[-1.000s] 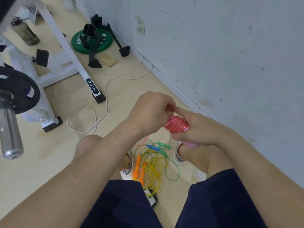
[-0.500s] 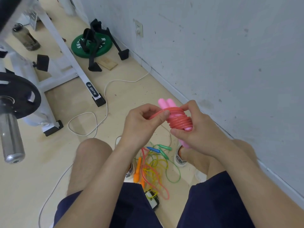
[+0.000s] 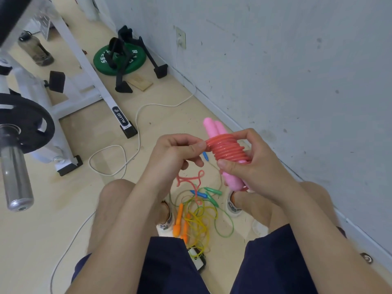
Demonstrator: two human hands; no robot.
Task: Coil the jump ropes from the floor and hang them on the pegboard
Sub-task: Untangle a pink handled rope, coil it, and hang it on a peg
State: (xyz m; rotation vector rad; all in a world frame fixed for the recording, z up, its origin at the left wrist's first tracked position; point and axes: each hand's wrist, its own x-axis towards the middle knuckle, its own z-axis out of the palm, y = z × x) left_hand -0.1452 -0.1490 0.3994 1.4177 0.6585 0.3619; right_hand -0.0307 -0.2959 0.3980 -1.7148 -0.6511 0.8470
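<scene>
While right hand [image 3: 257,168] grips pink handles [image 3: 210,127], long axis up-left, left hand [image 3: 176,154] pinches red cord [image 3: 228,148]

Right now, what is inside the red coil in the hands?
Two pink handles side by side: their tips stick out above the red coil, and pink shows again below it. The wraps and the right hand hide their middles.

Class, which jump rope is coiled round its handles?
The pink rope, in the left hand and right hand; the orange-handled rope and green rope lie loose below.

Left hand [image 3: 176,154], right hand [image 3: 253,166]: curled grips
</scene>
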